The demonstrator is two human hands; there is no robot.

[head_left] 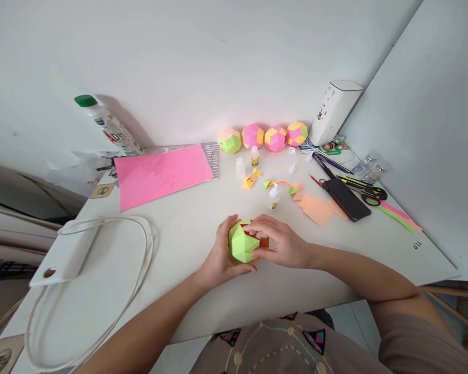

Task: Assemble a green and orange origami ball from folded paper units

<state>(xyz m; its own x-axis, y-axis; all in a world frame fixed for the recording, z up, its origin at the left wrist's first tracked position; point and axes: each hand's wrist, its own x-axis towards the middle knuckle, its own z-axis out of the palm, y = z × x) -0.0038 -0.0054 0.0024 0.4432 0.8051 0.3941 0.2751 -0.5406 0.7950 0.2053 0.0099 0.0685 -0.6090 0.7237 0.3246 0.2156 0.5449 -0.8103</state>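
A faceted paper ball (pixel 242 245), green with some orange at its right side, is held above the near part of the table. My left hand (pixel 217 259) cups it from the left and below, thumb along its near side. From the right, my right hand (pixel 278 241) closes its fingers on the ball's edge, where an orange inner part shows. Those fingertips partly cover the ball's right side. Just beyond my hands stands a small glue bottle (pixel 275 193) with a white cap. Small orange folded paper pieces (pixel 248 182) lie farther back.
Several finished paper balls (pixel 252 136) line the wall. Pink sheets (pixel 164 174) lie at the left, near a white power strip (pixel 68 252) with a looped cable. On the right are peach paper scraps (pixel 317 209), a black phone (pixel 347 199), scissors (pixel 374 193) and a white box (pixel 333 111).
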